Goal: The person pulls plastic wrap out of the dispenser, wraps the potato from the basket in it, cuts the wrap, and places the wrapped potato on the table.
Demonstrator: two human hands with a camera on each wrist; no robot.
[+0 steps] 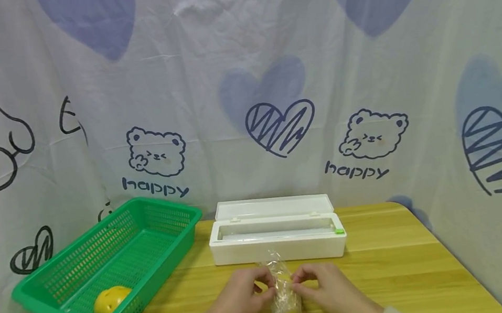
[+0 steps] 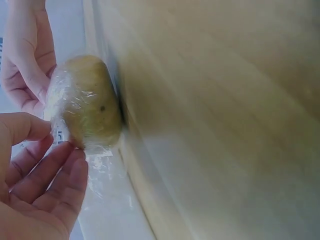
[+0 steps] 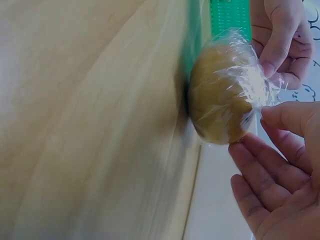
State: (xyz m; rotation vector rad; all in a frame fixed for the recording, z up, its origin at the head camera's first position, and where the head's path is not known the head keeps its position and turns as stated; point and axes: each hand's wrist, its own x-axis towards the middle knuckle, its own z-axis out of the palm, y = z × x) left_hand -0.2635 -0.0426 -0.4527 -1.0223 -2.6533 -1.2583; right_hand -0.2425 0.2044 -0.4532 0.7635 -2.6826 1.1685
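A potato (image 2: 92, 100) sits on the table under a layer of clear plastic wrap (image 3: 245, 82), with loose film gathered over its top. From the left side my left hand (image 1: 244, 294) pinches the film between thumb and forefinger. My right hand (image 1: 328, 290) pinches the film from the opposite side, its other fingers close against the potato's end in the right wrist view. A tail of film stands up beyond the hands toward the white box. Much of the potato's top is masked by shiny creases in the head view.
Behind the hands stands a white plastic-wrap dispenser box (image 1: 277, 248), lid raised, a roll inside and a green slider (image 1: 339, 231) at its right end. At left, a green basket (image 1: 152, 275) holds another potato (image 1: 112, 301). A printed curtain hangs behind the wooden table (image 1: 403, 263).
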